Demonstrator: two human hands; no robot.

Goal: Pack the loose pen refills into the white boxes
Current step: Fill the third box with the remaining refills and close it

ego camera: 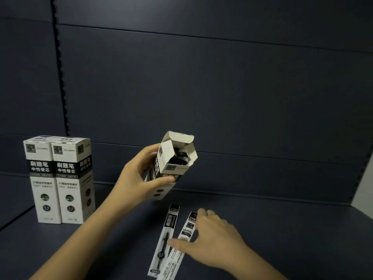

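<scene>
A: What sits inside the open white box [173, 162] at twelve o'clock?
B: Only a dark jumble; contents unreadable.
A: And the refill packets [171, 241] at six o'clock?
B: The right hand [212, 239] covers part; small print blurs.

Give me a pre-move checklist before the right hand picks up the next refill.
1. Open box held by left hand: ok.
2. Top flaps open, mouth facing the person: ok.
3. Room left inside the box: cannot tell, dark contents show.
4. Right hand on the refill packets: ok, fingers resting on them.
5. Only one packet under the fingers: cannot tell, two lie side by side.
6. Two closed boxes upright, clear of both hands: ok.
</scene>
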